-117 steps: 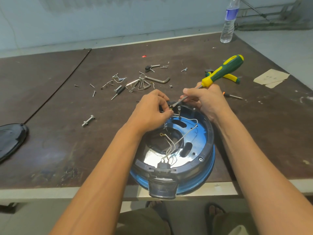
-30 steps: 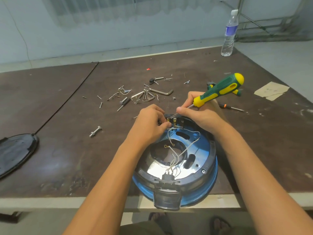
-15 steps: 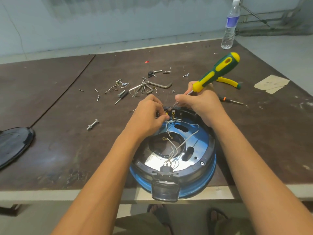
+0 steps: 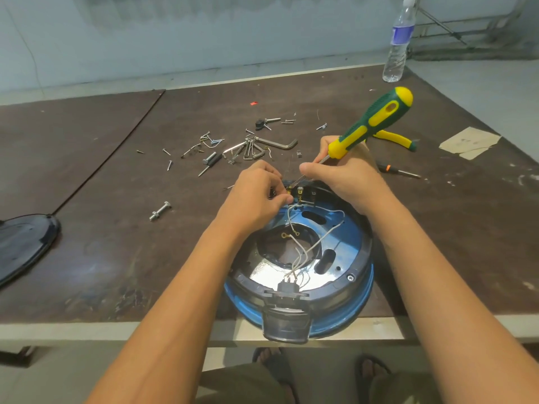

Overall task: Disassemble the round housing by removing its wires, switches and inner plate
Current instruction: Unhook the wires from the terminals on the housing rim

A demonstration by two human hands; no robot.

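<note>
Housing: the round housing (image 4: 360, 309) lies open side up at the near edge of the surface (image 4: 116, 252), slightly overhanging it.
Inner plate: the shiny inner plate (image 4: 269, 272) sits inside the housing.
Wires: white wires (image 4: 303, 252) run from a black connector (image 4: 288, 288) at the near rim toward the terminals (image 4: 300, 192) at the far rim.
Left hand: the left hand (image 4: 256, 199), fingers curled, pinches one wire end beside the terminals.
Right hand: the right hand (image 4: 347, 182) grips the screwdriver (image 4: 376, 118), whose tip is at the terminals.
Beyond: loose screws and hex keys (image 4: 248, 147) lie farther away.
</note>
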